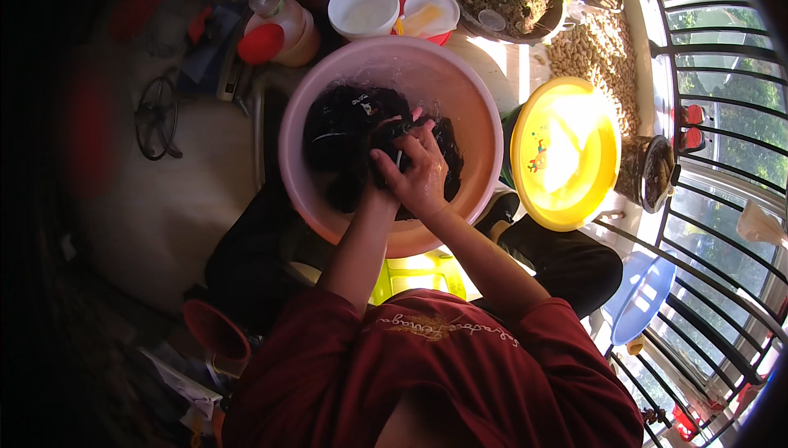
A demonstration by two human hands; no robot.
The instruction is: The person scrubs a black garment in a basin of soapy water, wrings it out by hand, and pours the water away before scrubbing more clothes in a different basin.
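A large pink basin [297, 193] stands between my knees with water and a wet black garment [349, 124] in it. The garment has a small pale print near its top. My right hand [423, 170] is wet, its fingers bent over a bunched part of the cloth. Against it, on the left, my left hand [382, 183] grips the same bunch. Most of the left fingers are hidden by the cloth and the right hand. Both hands are close together, right of the basin's middle.
A yellow basin [606, 189] stands close on the right, a blue basin [644, 296] by the window bars. Beyond the pink basin are a white bowl [364, 6], a red-lidded container [263, 44] and a plant pot [525, 35]. Peanuts [595, 54] lie spread at far right.
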